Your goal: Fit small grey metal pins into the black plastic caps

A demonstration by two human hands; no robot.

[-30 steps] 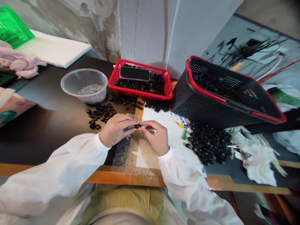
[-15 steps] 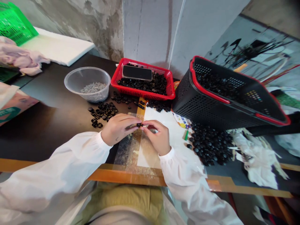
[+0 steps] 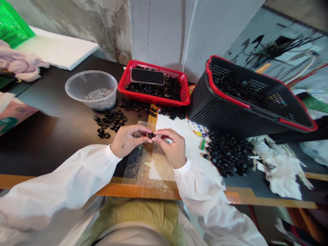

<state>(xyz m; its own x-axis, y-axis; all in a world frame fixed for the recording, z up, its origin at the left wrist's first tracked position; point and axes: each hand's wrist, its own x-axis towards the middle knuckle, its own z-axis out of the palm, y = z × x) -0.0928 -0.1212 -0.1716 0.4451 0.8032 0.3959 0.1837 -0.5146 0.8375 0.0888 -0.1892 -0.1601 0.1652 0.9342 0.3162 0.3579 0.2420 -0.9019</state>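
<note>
Between the fingertips of both hands is a small round black plastic part (image 3: 151,135), mostly covered by the fingers. My left hand (image 3: 130,139) pinches it from the left, and my right hand (image 3: 171,145) pinches it from the right. Both hands hover over the taped edge of a white sheet (image 3: 160,171). Left of them lies a loose group of black ring-like parts (image 3: 112,119). To the right is a heap of black round caps (image 3: 232,153), with a small green-handled tool (image 3: 203,143) beside it.
A clear bowl of metal screws or pins (image 3: 92,89) stands at the back left. Next to it, a red basket (image 3: 153,99) holds black parts and a phone (image 3: 147,76). A tall black basket with red rim (image 3: 217,112) stands right. White scraps (image 3: 282,171) lie far right.
The hands have turned slightly around the black part, and the left fingers have shifted their hold on it. The whole view has moved a little.
</note>
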